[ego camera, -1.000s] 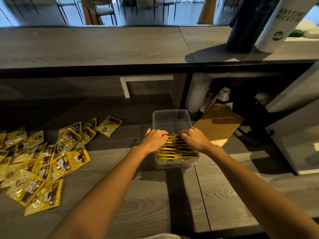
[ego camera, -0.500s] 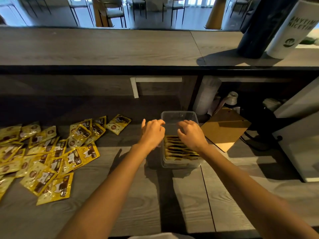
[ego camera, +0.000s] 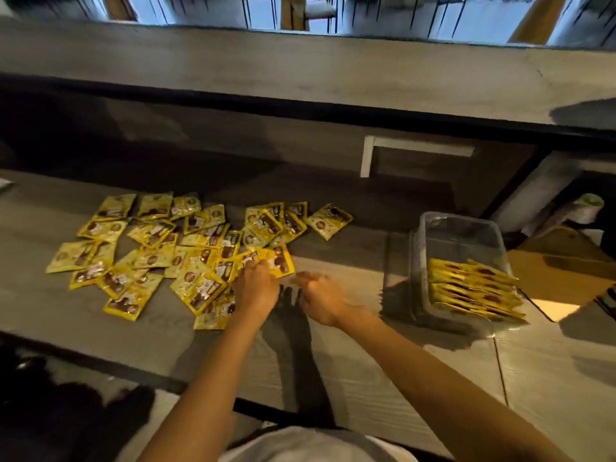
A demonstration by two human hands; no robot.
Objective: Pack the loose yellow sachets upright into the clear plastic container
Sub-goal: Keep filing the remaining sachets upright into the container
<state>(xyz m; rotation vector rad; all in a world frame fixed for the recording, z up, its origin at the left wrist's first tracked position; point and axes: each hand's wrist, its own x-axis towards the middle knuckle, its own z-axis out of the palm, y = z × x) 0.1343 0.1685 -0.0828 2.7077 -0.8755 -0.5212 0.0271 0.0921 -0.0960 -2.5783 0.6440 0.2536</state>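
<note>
Several loose yellow sachets point(ego camera: 186, 248) lie flat and overlapping on the grey wooden counter at centre left. At the right stands the clear plastic container point(ego camera: 456, 219); a row of packed sachets point(ego camera: 473, 288) stands on edge in its near half, and its far half is empty. My left hand point(ego camera: 255, 286) is at the pile's right edge with its fingertips down on a sachet; no grip shows. My right hand point(ego camera: 321, 298) hovers just right of it, blurred, fingers loosely bent, holding nothing.
A brown board point(ego camera: 563, 261) lies right of the container. A raised counter ledge point(ego camera: 300, 71) runs across the back, with a white bracket point(ego camera: 370, 155) below it. A white roll point(ego camera: 590, 205) sits in the dark corner at far right. The counter's front edge is close to my body.
Both hands have left the container and swung left to the loose pile. My view has turned left too, so the container now sits at the right.
</note>
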